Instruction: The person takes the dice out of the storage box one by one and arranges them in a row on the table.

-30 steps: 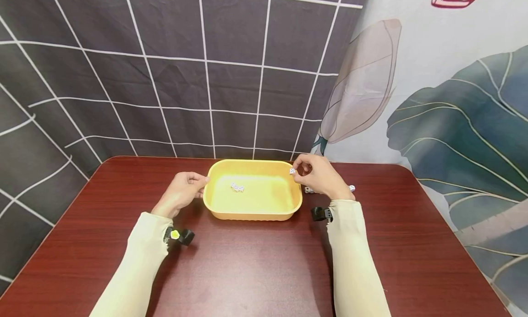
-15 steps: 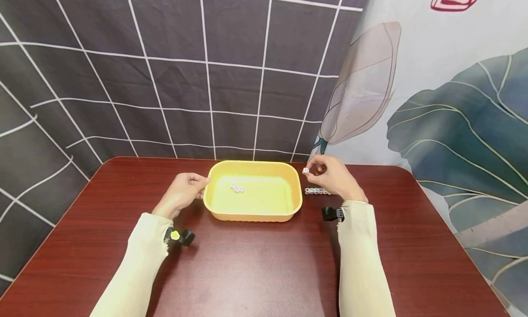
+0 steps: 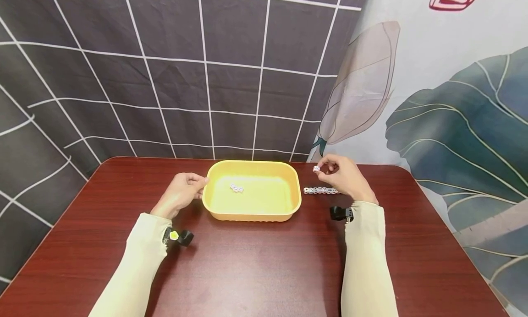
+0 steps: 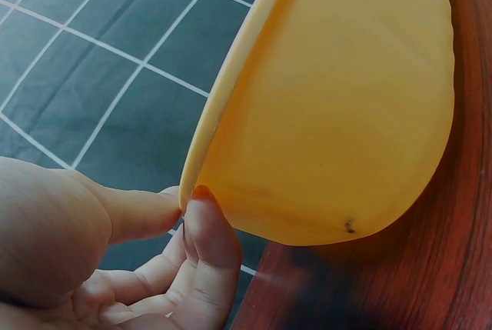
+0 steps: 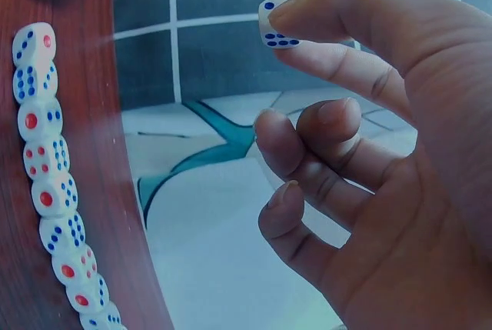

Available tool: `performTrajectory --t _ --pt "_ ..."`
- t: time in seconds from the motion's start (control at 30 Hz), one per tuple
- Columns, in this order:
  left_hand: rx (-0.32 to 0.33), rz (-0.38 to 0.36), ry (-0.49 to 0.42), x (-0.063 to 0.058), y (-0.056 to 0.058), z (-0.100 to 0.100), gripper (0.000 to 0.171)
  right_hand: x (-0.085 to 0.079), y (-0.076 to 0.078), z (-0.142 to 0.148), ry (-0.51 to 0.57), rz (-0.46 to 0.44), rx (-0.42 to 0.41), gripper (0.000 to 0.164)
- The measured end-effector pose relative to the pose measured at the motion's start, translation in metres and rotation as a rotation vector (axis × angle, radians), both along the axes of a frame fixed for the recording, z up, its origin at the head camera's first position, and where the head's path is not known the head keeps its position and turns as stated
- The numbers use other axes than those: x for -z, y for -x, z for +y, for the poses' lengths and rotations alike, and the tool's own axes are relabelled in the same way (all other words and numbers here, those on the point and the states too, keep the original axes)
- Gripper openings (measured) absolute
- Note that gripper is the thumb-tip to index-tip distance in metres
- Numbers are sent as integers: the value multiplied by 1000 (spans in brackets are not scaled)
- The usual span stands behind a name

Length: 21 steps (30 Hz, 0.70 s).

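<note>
Here, a dark gridded cloth (image 3: 177,79) hangs behind a reddish-brown table (image 3: 247,266). On the table stands a yellow tray (image 3: 247,216), its left rim pinched between thumb and finger of the left hand (image 3: 179,194). The right hand (image 3: 348,177) has thumb and forefinger nearly together, other fingers loosely curled. A row of dice (image 3: 321,190) lies just right of the tray; a dice cluster (image 3: 237,188) lies inside, left of centre. One white die (image 5: 274,31) is pinched in the right fingertips, above the table.
</note>
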<state>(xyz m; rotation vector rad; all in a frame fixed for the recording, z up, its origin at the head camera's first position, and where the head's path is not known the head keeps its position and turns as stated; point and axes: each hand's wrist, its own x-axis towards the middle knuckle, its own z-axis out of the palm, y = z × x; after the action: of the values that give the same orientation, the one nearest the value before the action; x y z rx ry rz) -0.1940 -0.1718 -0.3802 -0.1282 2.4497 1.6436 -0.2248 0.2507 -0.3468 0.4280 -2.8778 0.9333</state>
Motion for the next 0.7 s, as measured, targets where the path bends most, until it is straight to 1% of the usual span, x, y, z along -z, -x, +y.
performTrajectory --t 0.5,0.7 --pt "6 8 5 -1 0 -1 34 4 -4 24 -24 15 84 13" --pt "5 4 9 -1 0 0 34 8 -5 34 -18 31 110 12"
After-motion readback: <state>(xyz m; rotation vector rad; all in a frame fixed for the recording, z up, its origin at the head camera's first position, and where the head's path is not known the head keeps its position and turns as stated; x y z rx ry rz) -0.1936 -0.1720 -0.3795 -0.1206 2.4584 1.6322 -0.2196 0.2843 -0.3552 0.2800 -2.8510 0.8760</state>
